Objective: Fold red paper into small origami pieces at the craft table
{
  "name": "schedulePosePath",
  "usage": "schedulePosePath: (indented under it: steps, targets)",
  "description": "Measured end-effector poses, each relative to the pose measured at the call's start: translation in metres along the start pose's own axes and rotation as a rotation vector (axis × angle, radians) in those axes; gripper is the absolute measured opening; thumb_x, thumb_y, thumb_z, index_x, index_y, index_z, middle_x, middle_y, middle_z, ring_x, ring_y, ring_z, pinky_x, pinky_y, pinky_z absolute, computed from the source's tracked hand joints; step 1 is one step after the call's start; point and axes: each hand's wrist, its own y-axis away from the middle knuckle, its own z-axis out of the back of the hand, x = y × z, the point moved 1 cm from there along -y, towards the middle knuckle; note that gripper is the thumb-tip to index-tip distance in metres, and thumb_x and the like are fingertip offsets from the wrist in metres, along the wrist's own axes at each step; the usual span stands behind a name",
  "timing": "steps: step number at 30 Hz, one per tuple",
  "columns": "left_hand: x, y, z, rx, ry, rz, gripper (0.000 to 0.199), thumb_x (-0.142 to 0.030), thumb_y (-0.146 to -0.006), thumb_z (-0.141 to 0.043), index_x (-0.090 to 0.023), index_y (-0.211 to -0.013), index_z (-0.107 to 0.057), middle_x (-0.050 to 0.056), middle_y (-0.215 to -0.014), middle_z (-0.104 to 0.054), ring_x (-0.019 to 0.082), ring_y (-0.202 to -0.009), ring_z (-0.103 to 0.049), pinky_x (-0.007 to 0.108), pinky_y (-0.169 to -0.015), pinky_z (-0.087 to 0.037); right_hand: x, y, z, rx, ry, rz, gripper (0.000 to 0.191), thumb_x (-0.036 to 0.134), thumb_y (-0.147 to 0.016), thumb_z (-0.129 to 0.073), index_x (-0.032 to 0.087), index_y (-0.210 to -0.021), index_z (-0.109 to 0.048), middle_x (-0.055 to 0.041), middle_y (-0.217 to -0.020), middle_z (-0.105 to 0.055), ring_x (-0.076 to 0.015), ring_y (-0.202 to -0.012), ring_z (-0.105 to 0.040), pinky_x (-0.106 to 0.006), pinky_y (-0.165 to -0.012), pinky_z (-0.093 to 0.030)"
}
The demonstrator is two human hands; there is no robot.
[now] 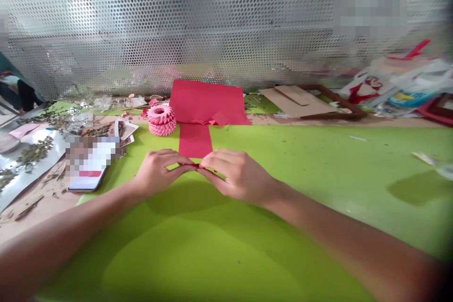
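Note:
Between my fingertips is a small red piece of paper (197, 165), mostly hidden by the fingers. My left hand (159, 170) pinches its left end, and my right hand (235, 170) pinches its right end, the two hands almost touching. Just beyond them a red paper strip (195, 140) lies flat on the green table (247, 245). Behind it rests a larger red sheet (207, 99) with small red paper pieces (221, 118) on its near edge. To the left of the sheet stands a pink ring-shaped stack of folded paper (162, 120).
A phone (90, 165) lies at left, near small photo cards (125, 132) and dried plant bits (35, 153). Cardboard pieces (300, 102) and plastic bags (399, 85) sit at the back right. A perforated metal panel (212, 23) stands behind the table.

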Motion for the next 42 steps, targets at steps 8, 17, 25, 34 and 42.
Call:
schedulePosePath:
  steps: [8,17,25,34,42]
  targets:
    - [0.003,-0.001,-0.002,-0.059,0.044,-0.098,0.009,-0.020,-0.086,-0.070,-0.020,-0.081,-0.077,0.002,-0.076,-0.077,0.014,-0.069,-0.071,0.023,-0.068,-0.056,-0.007,0.000,0.005,0.009,0.009,0.079,0.015,0.020,-0.098,-0.053,0.015,-0.095,-0.066,-0.0076,-0.090,-0.074,-0.0179,-0.080,-0.068,-0.031,-0.074,-0.054]
    - [0.002,-0.001,0.001,-0.163,0.115,-0.081,0.005,-0.019,-0.084,-0.072,-0.020,-0.084,-0.078,0.003,-0.078,-0.077,0.014,-0.069,-0.070,0.024,-0.066,-0.056,-0.009,0.002,-0.004,-0.125,-0.199,-0.164,0.023,0.031,-0.091,-0.066,0.019,-0.110,-0.063,-0.0056,-0.097,-0.074,-0.0136,-0.071,-0.067,-0.024,-0.060,-0.053]
    - [-0.003,0.000,0.000,-0.170,0.193,-0.024,0.004,-0.017,-0.083,-0.073,-0.019,-0.083,-0.077,0.003,-0.078,-0.077,0.013,-0.069,-0.070,0.022,-0.065,-0.056,-0.001,0.000,-0.010,-0.211,-0.458,-0.422,0.013,0.029,-0.088,-0.068,0.017,-0.091,-0.072,-0.0036,-0.081,-0.074,-0.0115,-0.062,-0.062,-0.022,-0.051,-0.046]
    - [0.002,-0.002,0.003,-0.212,0.119,-0.068,0.004,-0.017,-0.082,-0.073,-0.019,-0.082,-0.077,0.003,-0.077,-0.076,0.014,-0.068,-0.070,0.024,-0.063,-0.056,-0.005,0.001,-0.005,-0.235,-0.368,-0.333,0.013,0.025,-0.087,-0.068,0.019,-0.099,-0.070,-0.0037,-0.091,-0.075,-0.0124,-0.067,-0.066,-0.023,-0.054,-0.051]
    - [0.008,-0.003,0.004,-0.203,-0.068,-0.240,0.007,-0.018,-0.086,-0.070,-0.019,-0.085,-0.076,0.003,-0.078,-0.077,0.014,-0.069,-0.071,0.024,-0.067,-0.055,-0.008,0.001,-0.005,-0.162,-0.221,-0.177,0.017,0.019,-0.091,-0.060,0.018,-0.105,-0.069,-0.0061,-0.101,-0.074,-0.0153,-0.081,-0.069,-0.030,-0.078,-0.058]
